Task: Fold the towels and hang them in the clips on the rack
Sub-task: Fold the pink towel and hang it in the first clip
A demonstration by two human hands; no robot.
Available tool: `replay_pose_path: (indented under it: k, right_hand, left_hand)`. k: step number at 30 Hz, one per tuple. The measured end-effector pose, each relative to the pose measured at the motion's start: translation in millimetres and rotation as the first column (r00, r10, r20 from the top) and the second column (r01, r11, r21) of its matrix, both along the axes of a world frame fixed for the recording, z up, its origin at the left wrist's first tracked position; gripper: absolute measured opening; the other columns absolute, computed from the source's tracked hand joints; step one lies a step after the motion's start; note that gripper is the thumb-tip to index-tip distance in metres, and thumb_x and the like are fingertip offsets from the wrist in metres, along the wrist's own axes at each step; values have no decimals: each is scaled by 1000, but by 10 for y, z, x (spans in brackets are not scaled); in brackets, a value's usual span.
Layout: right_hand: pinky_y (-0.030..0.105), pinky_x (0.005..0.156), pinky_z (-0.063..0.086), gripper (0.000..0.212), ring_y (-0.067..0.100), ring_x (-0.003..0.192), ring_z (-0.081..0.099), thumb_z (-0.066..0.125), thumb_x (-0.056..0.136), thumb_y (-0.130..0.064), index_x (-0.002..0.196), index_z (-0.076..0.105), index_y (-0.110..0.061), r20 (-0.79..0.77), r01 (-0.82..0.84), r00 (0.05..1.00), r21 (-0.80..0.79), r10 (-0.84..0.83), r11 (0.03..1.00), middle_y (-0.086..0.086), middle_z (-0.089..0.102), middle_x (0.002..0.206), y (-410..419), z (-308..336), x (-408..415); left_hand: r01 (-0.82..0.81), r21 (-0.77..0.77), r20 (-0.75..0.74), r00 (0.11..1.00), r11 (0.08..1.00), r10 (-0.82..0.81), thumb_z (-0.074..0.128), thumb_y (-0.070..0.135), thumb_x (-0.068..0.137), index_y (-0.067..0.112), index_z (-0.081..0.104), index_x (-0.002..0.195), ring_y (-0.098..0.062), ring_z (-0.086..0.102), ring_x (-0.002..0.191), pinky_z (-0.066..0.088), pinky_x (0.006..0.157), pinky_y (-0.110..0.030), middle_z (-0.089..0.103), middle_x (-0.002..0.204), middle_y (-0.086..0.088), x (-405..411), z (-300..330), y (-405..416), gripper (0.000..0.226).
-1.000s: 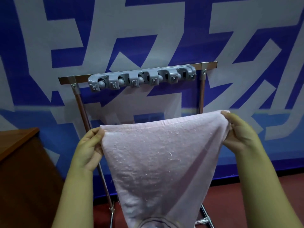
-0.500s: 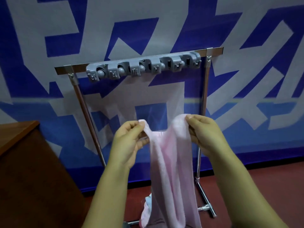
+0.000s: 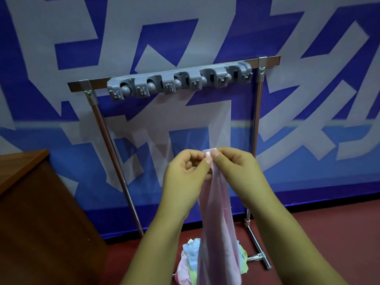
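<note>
Left hand: the left hand is nearest the camera, fingers curled, pinching one top corner of the pale pink terry towel against the other hand.
Right hand: the right hand meets it, thumb and forefinger clamped on the same top edge, so both hands are together at one point.
Towel: it hangs straight down from the pinch as a narrow folded strip, in the air in front of the rack and well below the clips; its lower end runs out of view at the bottom edge.
Pile on the floor: a heap of soft coloured cloths in pink, blue and green lies on the dark red floor behind the hanging strip, near the rack's foot; these look like towels not yet folded.
Side table: a brown wooden cabinet stands to the left, apart from the rack.
Rack: the chrome tube-frame rack stands against the blue-and-white patterned wall banner.
Clips: the grey plastic clip strip with rubber rollers on the top bar carries no towel in any slot.
Step in hand: judged as closing the lengthwise fold, corners just matched.
Next move: probably one hand must take both corners alone, then lift the joined edge and push it up into a slot; the thickness of the doubled terry may resist the roller.
</note>
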State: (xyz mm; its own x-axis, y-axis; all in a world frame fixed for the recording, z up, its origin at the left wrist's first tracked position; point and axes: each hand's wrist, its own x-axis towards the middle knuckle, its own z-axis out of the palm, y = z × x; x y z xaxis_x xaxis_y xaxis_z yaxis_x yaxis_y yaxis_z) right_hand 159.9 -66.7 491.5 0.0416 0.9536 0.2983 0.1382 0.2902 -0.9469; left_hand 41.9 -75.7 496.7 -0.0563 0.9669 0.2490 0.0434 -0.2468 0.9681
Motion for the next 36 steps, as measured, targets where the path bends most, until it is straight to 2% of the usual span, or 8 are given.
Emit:
replay_pose_path:
  k: [7,17,20,23,27,31,33,36]
  right_hand:
    - [0,75,43,23,-13,95,58,47,96,-28,107,68,-27,113,-74,991,42,69,996,-19,68,96,-54,23,-28]
    - [22,85,53,20,1,93,67,56,92,-14,101,68,-28,73,-157,986,56,153,986,-9,73,93,-34,30,80]
    - [30,84,55,19,8,90,69,54,93,-16,95,70,-25,-6,-180,984,48,181,982,-4,74,90,-28,13,95]
    - [31,82,55,17,12,88,69,53,94,-18,95,70,-20,-76,-240,967,44,243,970,-1,73,89,-24,19,154]
    - [24,72,54,16,11,82,67,58,89,-24,96,70,-16,-164,-337,925,62,342,940,-1,72,86,-17,82,219]
    - [20,63,51,18,9,73,64,58,85,-25,93,71,-15,-216,-329,915,90,340,940,-3,70,80,5,112,260]
    - [17,58,49,16,6,66,63,56,87,-20,93,70,-13,-255,-312,911,92,325,946,-5,69,75,10,119,285]
    - [15,54,48,19,4,60,62,51,87,-17,95,67,-8,-320,-281,901,82,292,956,-6,68,69,19,133,332]
  left_hand:
    - [-44,12,33,998,999,44,64,13,87,10,67,88,-14,72,80,58,76,-30,73,82,-7,-22,-18,-41,4]
    - [191,-2,93,977,981,-190,48,-14,84,8,68,100,-18,70,94,55,87,-30,74,96,-7,-132,56,-115,34]
    - [80,113,-35,996,990,-76,60,-3,84,18,68,96,-12,68,89,56,77,-24,72,91,0,-242,8,-71,26]
    - [34,253,-277,960,967,39,75,27,72,34,64,101,0,58,103,47,86,-17,62,108,11,-445,-74,41,32]
    - [208,125,-423,896,970,-137,73,46,60,38,63,96,2,46,122,34,101,-20,49,127,15,-601,-144,168,38]
    - [331,17,-363,881,943,-303,76,26,67,23,65,96,-11,62,101,49,91,-33,64,108,5,-627,-246,179,31]
    - [331,-14,-297,900,943,-320,70,13,71,19,64,93,-13,62,87,51,80,-32,67,93,1,-648,-292,161,24]
    - [329,7,-211,924,944,-320,66,4,73,20,60,103,-12,64,89,53,78,-27,67,95,7,-670,-306,127,35]
